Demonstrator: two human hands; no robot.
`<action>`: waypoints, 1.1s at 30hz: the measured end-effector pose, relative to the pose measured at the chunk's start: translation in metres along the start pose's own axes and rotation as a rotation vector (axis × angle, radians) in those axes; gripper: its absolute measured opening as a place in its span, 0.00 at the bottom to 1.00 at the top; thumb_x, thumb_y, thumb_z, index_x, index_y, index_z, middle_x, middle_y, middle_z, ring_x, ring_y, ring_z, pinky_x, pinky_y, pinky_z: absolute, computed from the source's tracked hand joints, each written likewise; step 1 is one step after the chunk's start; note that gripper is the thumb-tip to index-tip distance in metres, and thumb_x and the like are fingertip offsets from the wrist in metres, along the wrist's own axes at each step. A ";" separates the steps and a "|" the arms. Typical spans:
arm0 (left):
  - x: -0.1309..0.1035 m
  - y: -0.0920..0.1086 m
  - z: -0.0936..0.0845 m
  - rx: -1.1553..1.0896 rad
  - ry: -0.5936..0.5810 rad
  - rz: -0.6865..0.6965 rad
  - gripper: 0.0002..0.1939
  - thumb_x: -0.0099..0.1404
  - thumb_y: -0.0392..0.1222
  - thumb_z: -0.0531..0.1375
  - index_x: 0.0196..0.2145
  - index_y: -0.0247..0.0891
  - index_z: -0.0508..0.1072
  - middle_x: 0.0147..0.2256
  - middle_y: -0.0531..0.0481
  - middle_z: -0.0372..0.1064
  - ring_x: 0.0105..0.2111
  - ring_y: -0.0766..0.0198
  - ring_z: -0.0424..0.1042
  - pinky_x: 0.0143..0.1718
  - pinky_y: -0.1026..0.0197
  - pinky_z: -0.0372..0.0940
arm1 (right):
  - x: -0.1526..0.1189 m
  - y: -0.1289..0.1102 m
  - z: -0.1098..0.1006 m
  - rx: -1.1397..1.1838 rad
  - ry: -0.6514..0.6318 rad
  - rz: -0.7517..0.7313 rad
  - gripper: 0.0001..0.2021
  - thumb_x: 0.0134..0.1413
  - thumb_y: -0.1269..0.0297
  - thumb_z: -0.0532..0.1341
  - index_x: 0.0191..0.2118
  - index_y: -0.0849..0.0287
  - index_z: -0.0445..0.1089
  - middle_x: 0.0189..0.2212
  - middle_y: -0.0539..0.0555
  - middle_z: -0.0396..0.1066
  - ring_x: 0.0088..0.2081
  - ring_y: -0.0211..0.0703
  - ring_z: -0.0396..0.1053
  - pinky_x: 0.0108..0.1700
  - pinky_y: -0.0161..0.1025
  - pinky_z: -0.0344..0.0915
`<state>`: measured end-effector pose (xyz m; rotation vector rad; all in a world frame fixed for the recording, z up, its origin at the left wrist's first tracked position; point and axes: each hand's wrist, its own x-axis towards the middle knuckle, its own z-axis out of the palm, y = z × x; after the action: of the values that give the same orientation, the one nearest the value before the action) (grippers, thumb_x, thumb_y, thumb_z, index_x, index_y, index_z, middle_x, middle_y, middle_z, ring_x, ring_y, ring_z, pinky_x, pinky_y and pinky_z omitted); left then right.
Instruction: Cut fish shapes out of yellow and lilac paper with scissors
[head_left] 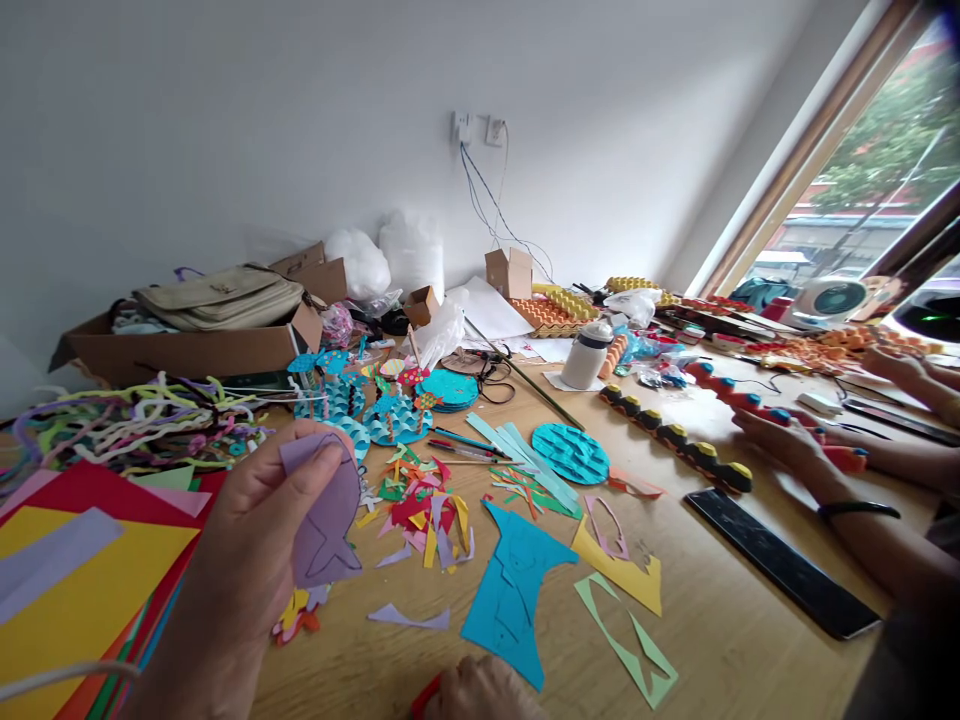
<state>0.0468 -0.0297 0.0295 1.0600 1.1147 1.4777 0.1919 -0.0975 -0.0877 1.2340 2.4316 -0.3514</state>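
Note:
My left hand (247, 530) pinches a piece of purple paper (330, 530) between thumb and fingers. A fish outline with a tail is drawn on it, and its right edge is cut to a curve. At the bottom edge my right hand (487, 690) is closed, with part of a red object (426, 695) showing beside its fingers; the frame cuts off the rest, so its kind is hidden. Just beyond that hand lies a blue sheet (506, 590) with drawn outlines. A purple offcut (409, 617) rests between the two hands.
Coloured paper sheets (90, 560) are stacked at left, below tangled pipe cleaners (150, 425). Paper scraps (424, 510), fish models (397, 415) and a white bottle (587, 355) stand mid-table. At right, a co-worker's hands (787, 450) hold a painted egg-carton strip (731, 390) near a black phone (780, 560).

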 end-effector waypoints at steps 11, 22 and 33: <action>-0.001 0.003 0.002 -0.020 0.029 0.036 0.04 0.49 0.41 0.63 0.22 0.39 0.71 0.19 0.58 0.65 0.18 0.72 0.60 0.18 0.71 0.56 | 0.030 0.021 -0.010 0.034 0.282 0.008 0.07 0.46 0.74 0.60 0.32 0.67 0.75 0.29 0.65 0.74 0.29 0.55 0.73 0.24 0.43 0.67; 0.002 -0.003 0.004 -0.013 0.031 -0.028 0.07 0.47 0.43 0.65 0.22 0.39 0.71 0.17 0.59 0.61 0.17 0.71 0.59 0.17 0.71 0.55 | 0.035 0.055 -0.034 0.108 0.295 0.110 0.10 0.46 0.77 0.57 0.35 0.67 0.73 0.30 0.65 0.74 0.31 0.54 0.73 0.29 0.42 0.66; 0.011 -0.015 0.012 0.184 -0.127 -0.061 0.11 0.48 0.46 0.64 0.21 0.38 0.67 0.16 0.60 0.56 0.16 0.72 0.53 0.17 0.70 0.49 | 0.011 0.075 -0.106 0.813 0.705 -0.012 0.07 0.55 0.66 0.54 0.27 0.60 0.61 0.21 0.47 0.62 0.24 0.33 0.59 0.24 0.29 0.52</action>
<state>0.0596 -0.0156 0.0182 1.2182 1.1979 1.2596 0.2225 -0.0051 -0.0016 1.9199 2.9922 -1.1630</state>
